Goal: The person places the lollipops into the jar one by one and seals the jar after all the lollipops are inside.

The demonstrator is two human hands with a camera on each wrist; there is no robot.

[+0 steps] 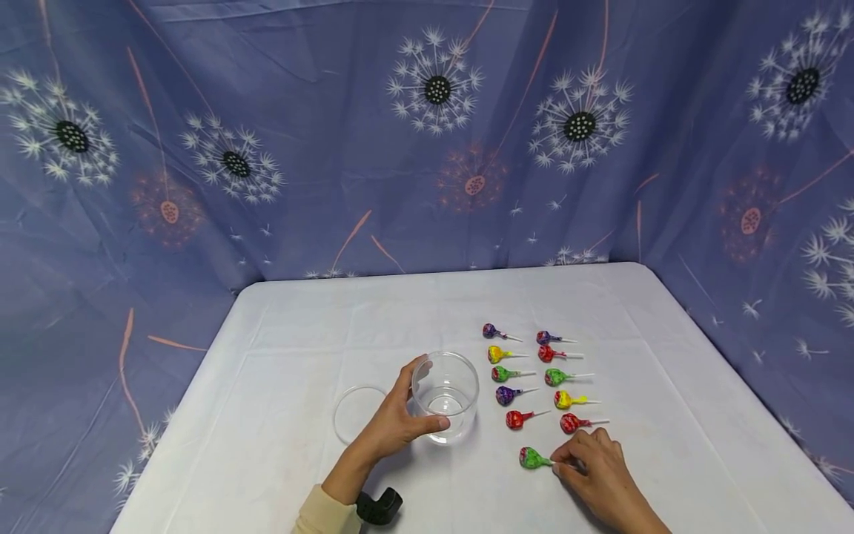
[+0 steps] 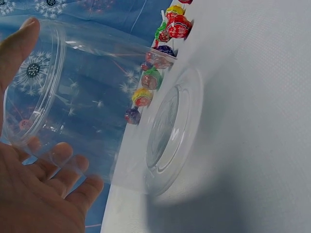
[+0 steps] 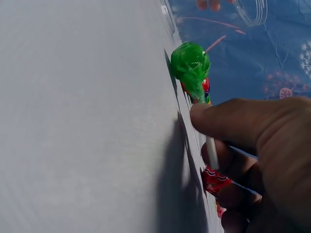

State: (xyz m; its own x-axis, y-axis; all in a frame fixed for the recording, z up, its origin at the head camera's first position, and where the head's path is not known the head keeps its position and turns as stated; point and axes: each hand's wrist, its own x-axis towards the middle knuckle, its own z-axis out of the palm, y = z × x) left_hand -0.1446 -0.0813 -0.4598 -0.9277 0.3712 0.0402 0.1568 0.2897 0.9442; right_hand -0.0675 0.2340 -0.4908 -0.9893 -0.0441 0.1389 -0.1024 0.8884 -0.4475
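Note:
My left hand [image 1: 397,417] grips a clear plastic jar [image 1: 462,417], thumb at the near side and fingers around the left. The left wrist view shows the see-through jar wall [image 2: 92,97] between thumb and spread fingertips. With thumb and fingers my right hand [image 1: 598,472] pinches the white stick of a green-wrapped lollipop [image 1: 531,457] near the table's front. Its green head [image 3: 189,62] points away from the fingers in the right wrist view. Beyond it, wrapped lollipops lie in two columns, among them a red one [image 1: 515,420] and another red one [image 1: 570,423].
A clear round lid [image 1: 336,420] lies left of the jar, partly behind the left forearm. Farther back are purple [image 1: 505,395], yellow [image 1: 563,400] and green lollipops [image 1: 555,377], sticks pointing right. A white cloth covers the table [image 1: 280,334]; a dandelion-patterned curtain [image 1: 333,148] hangs behind it.

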